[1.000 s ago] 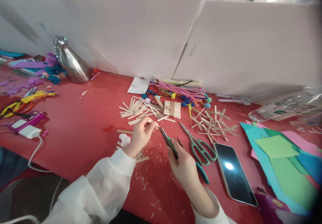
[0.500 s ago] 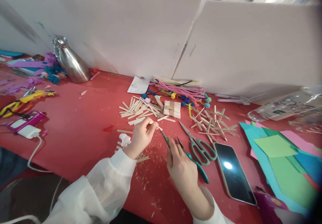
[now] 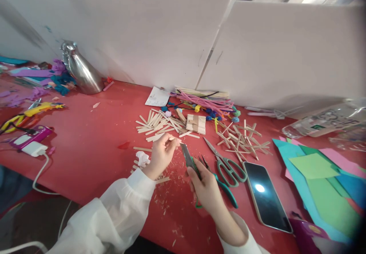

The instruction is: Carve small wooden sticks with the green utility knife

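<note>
My left hand (image 3: 162,153) pinches a small wooden stick (image 3: 177,141), most of it hidden by the fingers. In my right hand (image 3: 203,181) is a green utility knife (image 3: 188,158), its blade out and pointing up toward the stick's end. Wood shavings (image 3: 166,200) lie scattered on the red table below both hands. Beyond the left hand spreads a pile of flat craft sticks (image 3: 156,121), with a small panel of joined sticks (image 3: 196,124) beside it. Just right of the right hand lie teal-handled pliers (image 3: 228,194), partly covered, and grey-green scissors (image 3: 227,166).
A phone (image 3: 267,197) and coloured paper sheets (image 3: 317,181) lie on the right. Crossed stick pieces (image 3: 243,139) and pink pipe cleaners (image 3: 208,101) are farther back. A steel jug (image 3: 82,71) stands at left by the white partition (image 3: 120,37). A plastic bottle (image 3: 323,120) lies at right.
My right hand has turned, so the knife's flat side now shows more and the blade stands steeper. My left hand stays nearly in place with the stick.
</note>
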The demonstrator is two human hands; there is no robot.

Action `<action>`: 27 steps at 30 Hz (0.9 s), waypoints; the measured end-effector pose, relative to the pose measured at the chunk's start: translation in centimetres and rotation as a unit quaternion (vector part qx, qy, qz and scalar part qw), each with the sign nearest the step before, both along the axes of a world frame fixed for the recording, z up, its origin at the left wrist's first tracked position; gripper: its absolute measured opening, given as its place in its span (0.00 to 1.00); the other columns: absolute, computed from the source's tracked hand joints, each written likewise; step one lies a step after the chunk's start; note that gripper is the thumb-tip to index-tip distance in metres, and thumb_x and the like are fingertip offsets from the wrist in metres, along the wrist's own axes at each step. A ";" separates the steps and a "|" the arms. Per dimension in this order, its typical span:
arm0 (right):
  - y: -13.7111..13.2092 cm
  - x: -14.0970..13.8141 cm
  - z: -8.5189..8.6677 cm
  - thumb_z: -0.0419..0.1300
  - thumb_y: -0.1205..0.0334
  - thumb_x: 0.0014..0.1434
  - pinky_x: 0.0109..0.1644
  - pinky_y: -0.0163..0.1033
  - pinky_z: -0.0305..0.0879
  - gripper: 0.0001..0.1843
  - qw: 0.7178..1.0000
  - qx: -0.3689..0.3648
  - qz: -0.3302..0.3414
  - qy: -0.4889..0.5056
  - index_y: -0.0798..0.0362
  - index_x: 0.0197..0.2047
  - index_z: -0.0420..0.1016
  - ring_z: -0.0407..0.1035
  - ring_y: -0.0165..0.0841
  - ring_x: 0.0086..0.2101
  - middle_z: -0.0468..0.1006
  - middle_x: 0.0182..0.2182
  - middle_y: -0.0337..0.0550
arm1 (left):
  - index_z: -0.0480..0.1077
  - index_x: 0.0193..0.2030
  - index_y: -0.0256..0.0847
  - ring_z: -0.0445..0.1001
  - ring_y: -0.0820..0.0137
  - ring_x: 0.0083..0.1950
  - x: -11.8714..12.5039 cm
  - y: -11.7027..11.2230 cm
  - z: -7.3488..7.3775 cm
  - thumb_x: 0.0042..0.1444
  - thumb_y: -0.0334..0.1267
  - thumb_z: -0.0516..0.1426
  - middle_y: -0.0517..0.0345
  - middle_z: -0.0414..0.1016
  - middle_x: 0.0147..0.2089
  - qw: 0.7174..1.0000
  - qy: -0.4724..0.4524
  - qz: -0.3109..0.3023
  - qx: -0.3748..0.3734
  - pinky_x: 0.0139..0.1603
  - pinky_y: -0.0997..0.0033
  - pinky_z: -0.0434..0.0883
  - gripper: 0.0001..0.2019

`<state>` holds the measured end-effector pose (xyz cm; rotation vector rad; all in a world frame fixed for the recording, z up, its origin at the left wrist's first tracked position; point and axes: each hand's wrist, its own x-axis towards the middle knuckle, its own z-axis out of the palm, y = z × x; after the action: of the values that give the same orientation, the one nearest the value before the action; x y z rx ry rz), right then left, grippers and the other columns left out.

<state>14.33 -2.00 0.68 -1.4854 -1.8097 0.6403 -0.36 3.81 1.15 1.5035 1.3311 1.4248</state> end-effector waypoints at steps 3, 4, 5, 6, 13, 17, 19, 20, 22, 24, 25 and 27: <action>0.2 0.3 0.4 0.44 0.54 0.63 0.11 0.31 0.60 0.18 1.000 -0.021 0.017 0.014 0.56 0.37 0.71 0.62 0.27 0.10 0.76 0.19 0.38 | 0.64 0.28 0.40 0.72 0.71 0.29 -0.1 0.2 -0.1 0.57 0.41 0.53 0.58 0.73 0.28 1.000 0.003 -0.011 0.007 0.31 0.75 0.68 0.09; 0.3 0.4 0.3 0.45 0.54 0.63 0.13 0.32 0.61 0.18 1.000 -0.017 0.013 0.010 0.56 0.38 0.71 0.64 0.28 0.11 0.76 0.20 0.39 | 0.64 0.28 0.40 0.72 0.71 0.30 -0.1 0.2 -0.2 0.57 0.41 0.53 0.58 0.73 0.28 1.000 0.006 -0.016 0.011 0.31 0.75 0.68 0.10; 0.3 0.6 0.2 0.45 0.54 0.62 0.15 0.33 0.64 0.19 1.000 -0.010 0.005 0.002 0.57 0.40 0.71 0.67 0.30 0.14 0.77 0.21 0.41 | 0.63 0.28 0.40 0.73 0.71 0.30 -0.2 0.3 -0.2 0.58 0.41 0.52 0.57 0.74 0.28 1.000 0.009 -0.020 0.013 0.32 0.75 0.68 0.10; 0.4 0.7 0.0 0.46 0.54 0.61 0.19 0.34 0.67 0.19 1.000 0.001 -0.005 -0.010 0.57 0.42 0.72 0.71 0.33 0.18 0.78 0.23 0.44 | 0.63 0.27 0.40 0.73 0.71 0.30 -0.2 0.3 -0.2 0.58 0.40 0.52 0.57 0.74 0.28 1.000 0.010 -0.022 0.014 0.32 0.74 0.68 0.10; 0.5 1.5 -0.5 0.46 0.58 0.59 0.31 0.40 0.72 0.20 0.992 0.075 -0.033 -0.096 0.59 0.46 0.73 0.77 0.41 0.31 0.81 0.33 0.53 | 0.62 0.27 0.41 0.74 0.70 0.30 -0.3 0.6 -0.6 0.57 0.42 0.53 0.57 0.74 0.27 1.000 0.006 -0.009 0.007 0.33 0.73 0.69 0.11; 0.4 1.4 -0.6 0.47 0.61 0.59 0.31 0.37 0.72 0.19 0.982 0.119 -0.032 -0.141 0.58 0.45 0.74 0.77 0.40 0.32 0.81 0.35 0.51 | 0.61 0.26 0.41 0.73 0.71 0.28 -0.3 0.6 -0.7 0.57 0.43 0.53 0.59 0.73 0.26 1.000 0.005 -0.018 0.000 0.30 0.74 0.68 0.11; 0.4 1.4 -0.7 0.47 0.61 0.59 0.29 0.35 0.71 0.18 0.976 0.138 -0.036 -0.164 0.57 0.45 0.75 0.77 0.39 0.31 0.81 0.35 0.51 | 0.61 0.26 0.41 0.72 0.71 0.27 -0.2 0.6 -0.6 0.57 0.43 0.53 0.60 0.71 0.24 1.000 0.010 -0.021 -0.002 0.30 0.75 0.67 0.12; 0.5 1.4 -0.8 0.46 0.62 0.60 0.27 0.35 0.70 0.18 0.973 0.146 -0.039 -0.176 0.57 0.45 0.75 0.77 0.38 0.30 0.81 0.35 0.50 | 0.61 0.26 0.41 0.72 0.71 0.26 -0.2 0.5 -0.5 0.57 0.43 0.53 0.60 0.71 0.24 1.000 0.016 -0.020 -0.001 0.29 0.75 0.67 0.12; 0.4 1.3 -0.9 0.46 0.62 0.60 0.23 0.33 0.66 0.18 0.966 0.158 -0.047 -0.199 0.56 0.45 0.75 0.76 0.35 0.27 0.81 0.35 0.49 | 0.62 0.25 0.41 0.72 0.72 0.27 -0.2 0.4 -0.3 0.57 0.42 0.53 0.61 0.70 0.23 0.999 0.036 -0.016 0.004 0.29 0.76 0.66 0.12; 0.3 1.1 -0.9 0.47 0.63 0.60 0.19 0.32 0.61 0.18 0.960 0.166 -0.057 -0.220 0.56 0.45 0.75 0.74 0.33 0.23 0.81 0.33 0.48 | 0.62 0.25 0.40 0.71 0.72 0.27 -0.2 0.3 -0.1 0.57 0.42 0.53 0.61 0.70 0.23 0.998 0.063 -0.010 0.009 0.28 0.77 0.65 0.12; 0.2 1.1 -0.9 0.47 0.64 0.60 0.18 0.32 0.58 0.18 0.954 0.171 -0.063 -0.237 0.56 0.45 0.75 0.73 0.32 0.22 0.81 0.32 0.47 | 0.63 0.25 0.40 0.70 0.73 0.26 -0.2 0.3 0.0 0.57 0.41 0.53 0.61 0.70 0.24 0.997 0.079 -0.009 0.010 0.28 0.77 0.64 0.11; -0.1 0.8 -0.7 0.48 0.65 0.60 0.17 0.33 0.53 0.17 0.937 0.187 -0.077 -0.285 0.55 0.47 0.75 0.72 0.31 0.21 0.80 0.31 0.46 | 0.63 0.26 0.40 0.69 0.73 0.26 -0.2 0.1 0.2 0.58 0.41 0.52 0.61 0.70 0.25 0.994 0.109 -0.012 0.012 0.28 0.78 0.63 0.11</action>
<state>15.18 -2.12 -0.03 -1.6184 -2.0545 -0.2431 -0.54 3.96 1.36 1.7252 1.4237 1.2943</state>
